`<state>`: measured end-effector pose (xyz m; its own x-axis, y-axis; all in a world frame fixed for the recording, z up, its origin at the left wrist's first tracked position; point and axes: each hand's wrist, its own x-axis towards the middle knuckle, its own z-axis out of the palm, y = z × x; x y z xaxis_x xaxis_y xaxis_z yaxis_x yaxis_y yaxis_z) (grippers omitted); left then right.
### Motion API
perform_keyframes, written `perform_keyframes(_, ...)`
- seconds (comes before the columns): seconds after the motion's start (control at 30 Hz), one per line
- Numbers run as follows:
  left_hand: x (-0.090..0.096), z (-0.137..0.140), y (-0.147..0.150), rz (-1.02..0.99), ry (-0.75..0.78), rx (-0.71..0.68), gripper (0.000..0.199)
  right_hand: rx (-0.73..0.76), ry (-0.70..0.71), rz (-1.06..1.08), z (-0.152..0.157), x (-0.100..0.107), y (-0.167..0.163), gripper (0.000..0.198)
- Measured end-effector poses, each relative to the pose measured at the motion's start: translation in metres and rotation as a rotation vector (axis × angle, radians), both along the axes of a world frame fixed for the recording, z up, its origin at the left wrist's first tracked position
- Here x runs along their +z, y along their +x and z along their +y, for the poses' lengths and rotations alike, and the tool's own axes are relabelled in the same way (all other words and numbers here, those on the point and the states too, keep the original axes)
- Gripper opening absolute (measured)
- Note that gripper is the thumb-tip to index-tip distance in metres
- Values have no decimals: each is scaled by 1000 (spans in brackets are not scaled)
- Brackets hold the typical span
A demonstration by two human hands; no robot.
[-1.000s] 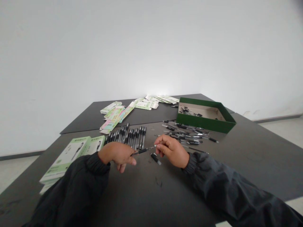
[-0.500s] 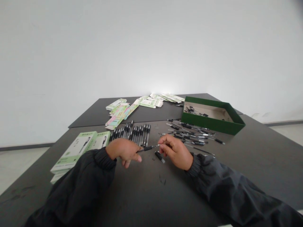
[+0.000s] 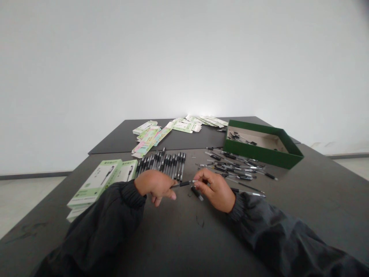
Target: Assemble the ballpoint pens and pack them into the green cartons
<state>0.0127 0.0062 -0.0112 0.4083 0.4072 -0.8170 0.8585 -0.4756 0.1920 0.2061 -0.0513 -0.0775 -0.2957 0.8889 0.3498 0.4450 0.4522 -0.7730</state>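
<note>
My left hand (image 3: pixel 157 186) is closed round the rear of a gel pen (image 3: pixel 184 184) with a black rubber grip, held level over the table. At the pen's front end, the thumb and fingers of my right hand (image 3: pixel 215 190) pinch its pale tip; the fingers hide the very end. A black pen cap (image 3: pixel 197 193) lies on the table just below the pen. Behind my left hand, capped pens (image 3: pixel 174 164) lie side by side in a row. Loose pen parts and refills (image 3: pixel 236 168) are heaped behind my right hand.
A green open box (image 3: pixel 259 152) with a few pen parts inside stands at the right rear. Green-and-white pen boxes (image 3: pixel 95 180) are stacked at the left. Flattened cartons (image 3: pixel 150 140) lie along the back of the dark table (image 3: pixel 173 238).
The camera view has shifted slightly, so everything appears a little further right. Both hands keep their grip on the pen, and its front end still meets my right fingertips.
</note>
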Motion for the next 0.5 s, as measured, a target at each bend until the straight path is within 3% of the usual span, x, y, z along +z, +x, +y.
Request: perform_keyframes(0.5, -1, -1, 0, 3, 4, -16, 55, -8, 105, -110, -3, 0, -2, 5)
